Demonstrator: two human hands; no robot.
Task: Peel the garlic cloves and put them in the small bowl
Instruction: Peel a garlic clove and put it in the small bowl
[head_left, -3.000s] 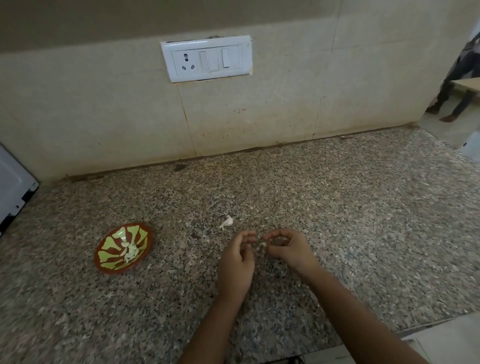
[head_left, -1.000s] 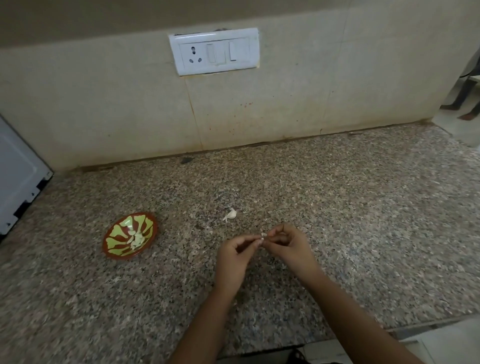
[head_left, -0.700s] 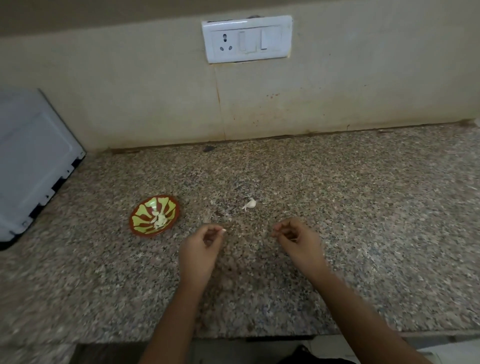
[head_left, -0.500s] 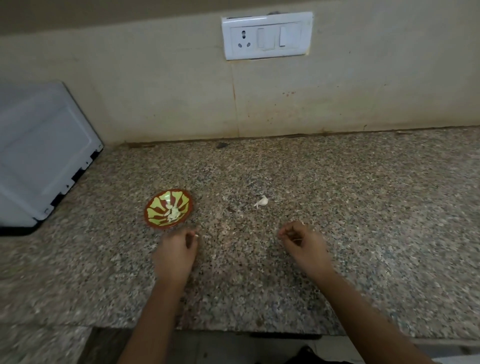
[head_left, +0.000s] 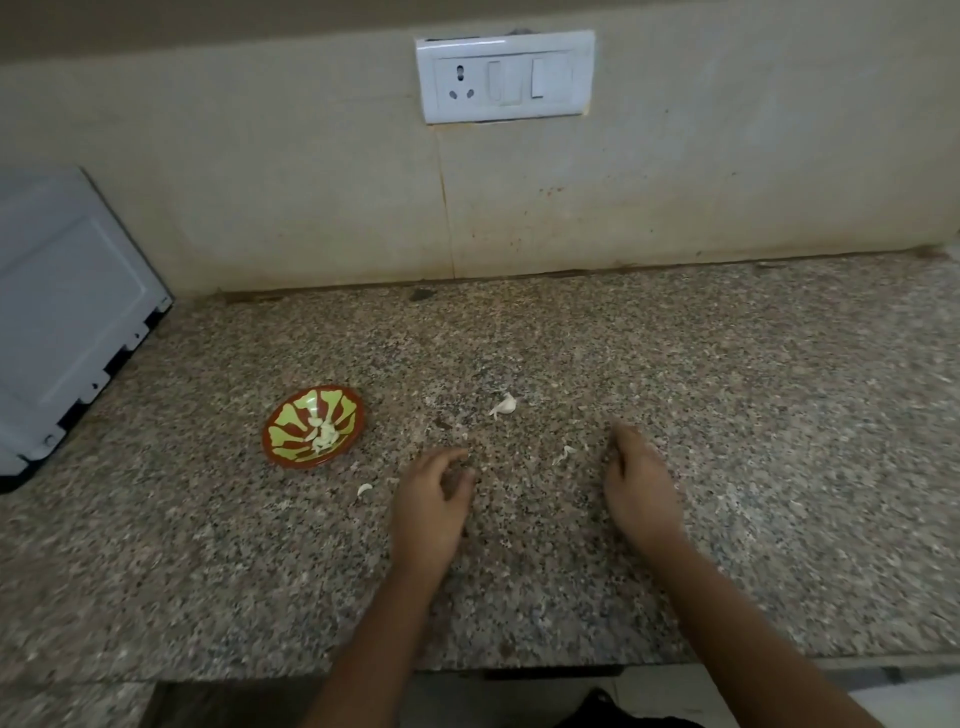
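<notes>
**Our hands hover over the tabletop, with a loose garlic clove just beyond them**

We look down at a speckled granite tabletop (head_left: 727, 415). Our left hand (head_left: 434, 501) sits at lower centre, fingers loosely curled with a gap to the thumb, and we see nothing in it. Our right hand (head_left: 636, 478) is to its right, back upward and fingers curled under. We cannot tell whether it holds anything.

One garlic clove (head_left: 505, 404) lies on the tabletop above the gap between our hands, touching neither. Its long axis tilts, with the thin tail toward lower left and the plump end toward upper right. It lies nearer the left hand's fingertips than the right's.

The small bowl (head_left: 358, 410), red-brown with green petals, stands at left of centre, up and left of the left hand. Pale peeled cloves (head_left: 323, 434) lie inside.

A scrap of skin (head_left: 563, 453) lies just left of the right hand. A pale bit (head_left: 364, 489), clove or skin we cannot say, lies outside the bowl, between it and the left hand.

We judge the left hand better placed to reach for the clove.
</notes>
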